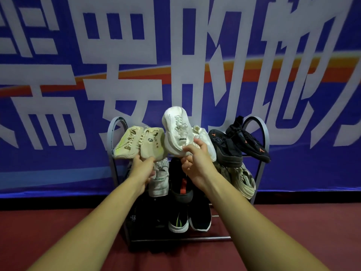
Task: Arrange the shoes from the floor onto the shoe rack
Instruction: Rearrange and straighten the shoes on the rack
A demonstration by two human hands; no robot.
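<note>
On the top tier, centre: white chunky lace-up sneaker, toe tipped up and far toward the banner, heel nearest; it stands higher than its neighbours, and whether its sole touches the rail cannot be told.
Grip, right: right hand holds that sneaker by the heel, thumb on its right side and fingers curled under the near end, clamped on it.
Grip, left: left hand sits at the near end of the beige knit sneaker, thumb and fingers closed round its heel.
Top tier, left: pale yellow-cream sneaker, touching the beige one.
Top tier, right: second white sneaker, partly behind the right hand; then a black sneaker with orange marks and another black sneaker, overlapping.
Middle tier: white high-top shoe, black shoe with red strap, tan patterned sneaker at far right.
Bottom tier: black shoes with white soles, toes near.
Rack: grey metal-tube shoe rack on the dark red floor, against a blue banner with white characters.
</note>
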